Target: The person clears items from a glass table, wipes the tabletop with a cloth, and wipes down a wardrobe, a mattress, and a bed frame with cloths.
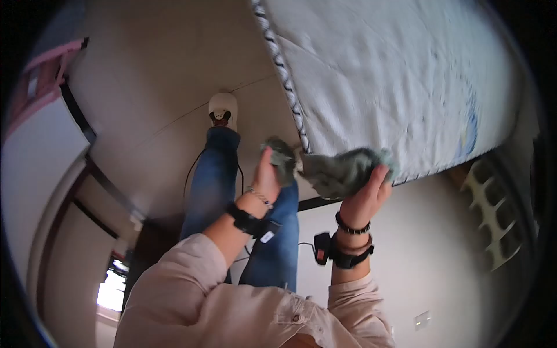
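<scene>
My left hand (267, 177) is closed on one bunched end of a grey-green cloth (339, 173). My right hand (366, 196) grips the larger, crumpled part of the same-coloured fabric, thumb on top. Between the hands the cloth narrows beside a small pale patch, and I cannot tell whether it is one piece or two. Both hands are raised in front of my legs, near the corner of a white mattress (377, 75) with dark-and-white braided edging. The fingers under the fabric are mostly hidden.
My shoe (223, 110) stands on the tiled floor (156, 69) left of the mattress. A pale wall (400, 255) with a switch plate (422, 320) lies beyond its lower edge. A cream rack with openings (493, 217) is at the right, and a pink frame (49, 75) at far left.
</scene>
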{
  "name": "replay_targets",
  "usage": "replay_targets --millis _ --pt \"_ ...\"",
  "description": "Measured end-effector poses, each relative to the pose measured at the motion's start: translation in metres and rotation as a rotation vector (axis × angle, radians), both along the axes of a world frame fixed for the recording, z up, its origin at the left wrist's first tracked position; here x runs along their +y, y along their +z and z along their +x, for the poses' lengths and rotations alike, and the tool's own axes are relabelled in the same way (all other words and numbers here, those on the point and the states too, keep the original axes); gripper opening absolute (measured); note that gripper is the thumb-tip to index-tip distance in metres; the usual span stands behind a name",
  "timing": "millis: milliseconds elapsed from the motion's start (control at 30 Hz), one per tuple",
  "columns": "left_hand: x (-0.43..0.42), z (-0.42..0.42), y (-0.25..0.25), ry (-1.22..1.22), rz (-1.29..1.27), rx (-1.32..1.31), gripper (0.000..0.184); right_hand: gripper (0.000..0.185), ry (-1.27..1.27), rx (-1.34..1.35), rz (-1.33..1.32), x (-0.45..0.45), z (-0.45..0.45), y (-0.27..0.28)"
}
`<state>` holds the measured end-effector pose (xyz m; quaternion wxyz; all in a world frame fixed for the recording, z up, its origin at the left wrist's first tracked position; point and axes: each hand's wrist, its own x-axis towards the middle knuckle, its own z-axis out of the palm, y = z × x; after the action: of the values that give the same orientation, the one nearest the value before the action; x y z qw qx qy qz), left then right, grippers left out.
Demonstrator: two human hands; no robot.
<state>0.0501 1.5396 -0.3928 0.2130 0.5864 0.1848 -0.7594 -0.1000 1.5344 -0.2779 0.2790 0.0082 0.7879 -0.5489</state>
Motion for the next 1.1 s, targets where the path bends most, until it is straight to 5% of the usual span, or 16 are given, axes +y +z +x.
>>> replay_targets --millis 67,167,233,300,400,467,600,733,800,933,1100 --pt "-0.013 -0.034 -0.008 0.138 -0.078 0.221 0.039 0.022 0.239 0.232 -0.065 -0.053 -0.011 -0.026" --pt "-0.071 -0.068 -0.001 0.208 -0.164 0.175 0.045 0.021 0.656 0.526 -0.012 -0.118 -0.042 -0.077" --pt "-0.122 -0.073 -0.001 0.145 -0.139 0.044 0.047 0.034 0.862 1.225 0.189 -0.164 -0.055 -0.117" --pt "-0.193 -0.077 -0.009 0.091 -0.351 0.006 0.056 0.044 0.939 1.224 0.555 -0.176 -0.037 -0.113" --pt "-0.311 -0.077 -0.022 -0.146 -0.578 -0.100 0.065 0.044 0.968 1.194 0.512 -0.179 -0.037 -0.127" --pt "-0.285 -0.093 -0.046 -0.200 -0.679 -0.279 0.066 0.044 0.966 1.181 0.543 -0.182 -0.033 -0.122" --pt "-0.248 -0.082 -0.008 -0.396 -0.648 -0.287 0.062 0.046 0.969 1.143 0.632 -0.177 -0.034 -0.118" --pt "-0.292 -0.089 -0.011 -0.406 -0.771 -0.385 0.053 0.048 1.016 1.135 0.654 -0.175 -0.037 -0.118" --pt "-0.345 -0.091 -0.030 -0.649 -1.154 -0.620 0.052 0.048 1.025 1.106 0.672 -0.173 -0.037 -0.118" --pt "-0.478 -0.104 -0.031 -0.157 -0.990 -0.425 0.045 0.048 1.057 1.091 0.671 -0.171 -0.040 -0.119" --pt "-0.465 -0.100 -0.051 -0.497 -0.975 -0.498 0.071 0.049 1.115 0.939 0.776 -0.172 -0.041 -0.113"
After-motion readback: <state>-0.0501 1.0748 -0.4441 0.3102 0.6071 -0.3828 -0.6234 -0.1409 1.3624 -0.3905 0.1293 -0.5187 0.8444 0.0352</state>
